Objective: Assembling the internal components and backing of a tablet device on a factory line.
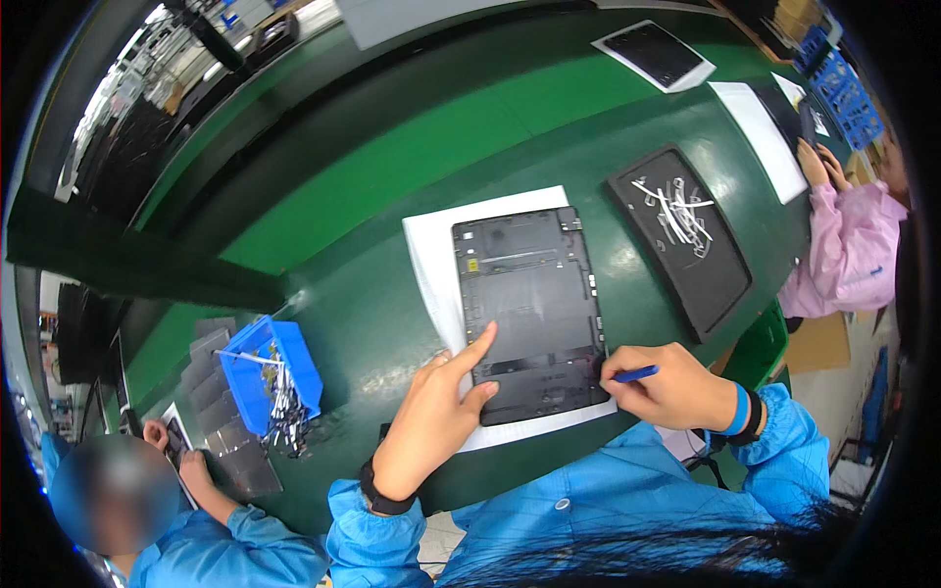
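Note:
A black tablet-shaped back cover (534, 304), its inner side up, lies on white paper (431, 245) in front of me. My left hand (431, 412) rests on the cover's lower left edge, thumb and index finger stretched apart on its surface; the other fingers are partly hidden. A slim blue pen-shaped tool (635, 373) is pinched in my right hand (667, 387) at the cover's lower right edge. Its working tip is hidden by my fingers. Small pale marks and slots run along the cover's right side, and a yellow label (472, 265) sits near its upper left.
To the right stands a black tray (701, 284) with white strips. At left, a blue bin (304, 367) of small metallic parts stands beside dark flat sheets (221, 397). A co-worker in blue (235, 549) works at left, another in pink (838, 255) at right. Another panel (657, 54) lies far back.

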The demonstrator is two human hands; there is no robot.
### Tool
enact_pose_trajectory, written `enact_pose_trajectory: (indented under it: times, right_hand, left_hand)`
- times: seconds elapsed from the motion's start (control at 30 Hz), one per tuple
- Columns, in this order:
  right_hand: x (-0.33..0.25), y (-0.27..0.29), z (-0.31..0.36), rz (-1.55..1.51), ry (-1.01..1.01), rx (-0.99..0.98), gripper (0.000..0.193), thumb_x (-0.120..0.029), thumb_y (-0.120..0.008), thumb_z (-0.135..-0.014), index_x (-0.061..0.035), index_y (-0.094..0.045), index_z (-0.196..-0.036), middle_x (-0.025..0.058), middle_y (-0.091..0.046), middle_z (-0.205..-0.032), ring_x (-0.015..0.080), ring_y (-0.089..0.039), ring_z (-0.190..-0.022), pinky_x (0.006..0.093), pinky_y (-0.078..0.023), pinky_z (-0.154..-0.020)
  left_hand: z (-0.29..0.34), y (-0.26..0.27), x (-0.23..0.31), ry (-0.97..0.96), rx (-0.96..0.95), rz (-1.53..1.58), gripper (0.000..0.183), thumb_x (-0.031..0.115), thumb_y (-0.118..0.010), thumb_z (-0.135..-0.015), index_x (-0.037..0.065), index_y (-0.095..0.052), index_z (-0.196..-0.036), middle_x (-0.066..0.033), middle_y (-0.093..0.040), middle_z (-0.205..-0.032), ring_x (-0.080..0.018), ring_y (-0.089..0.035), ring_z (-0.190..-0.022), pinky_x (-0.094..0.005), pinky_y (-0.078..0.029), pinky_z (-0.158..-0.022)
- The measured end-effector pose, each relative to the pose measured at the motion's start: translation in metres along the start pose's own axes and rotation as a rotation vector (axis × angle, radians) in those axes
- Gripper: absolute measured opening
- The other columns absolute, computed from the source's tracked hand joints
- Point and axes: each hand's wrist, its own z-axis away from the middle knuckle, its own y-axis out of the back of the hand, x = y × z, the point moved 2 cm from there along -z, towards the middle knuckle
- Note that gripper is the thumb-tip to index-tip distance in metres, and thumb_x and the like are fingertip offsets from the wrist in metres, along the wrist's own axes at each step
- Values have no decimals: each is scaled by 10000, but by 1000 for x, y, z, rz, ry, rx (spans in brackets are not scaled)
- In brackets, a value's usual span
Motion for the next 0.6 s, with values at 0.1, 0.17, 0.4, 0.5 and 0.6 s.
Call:
enact_pose_trajectory:
  times: [0.1,0.17,0.4,0.5,0.6]
  right_hand:
    - [3,4,3,-295,-250,-189,153,-163,-648,-1004,-12,-667,-987,63,-583,-601,158,-551,-515,343,-398,-521]
    - [-1,-3,-8,-338,-198,-140,170,-177,-647,-1013,-8,-667,-1000,48,-576,-600,144,-542,-518,342,-400,-521]
    - [-25,-43,-64,-496,-73,-106,162,-193,-643,-1031,-39,-659,-1082,74,-640,-725,161,-607,-628,340,-461,-575]
    - [-38,-57,-74,-424,13,-234,154,-199,-644,-1026,-54,-647,-1079,104,-665,-771,239,-678,-686,380,-514,-639]
    - [-38,-70,-79,-198,279,-162,146,-197,-654,-1020,-61,-638,-1071,110,-658,-779,259,-679,-690,388,-521,-647]
  left_hand:
    - [-1,-3,-4,-66,-12,27,813,60,-782,-896,196,-429,-1615,-298,-689,-1208,-416,-671,-1075,-404,-501,-969]
    - [-2,-1,-3,-80,30,87,840,57,-776,-907,201,-386,-1637,-286,-696,-1212,-375,-681,-1075,-384,-514,-941]
    - [-1,7,-18,119,32,346,842,53,-735,-954,183,-316,-1673,-154,-746,-1110,-133,-681,-920,-305,-554,-781]
    - [-5,4,-19,101,43,346,825,59,-730,-957,183,-328,-1667,-140,-747,-1055,-112,-648,-814,-295,-543,-737]
    - [-9,2,-25,22,81,280,849,63,-748,-934,161,-324,-1664,-115,-707,-937,-133,-606,-738,-314,-519,-676]
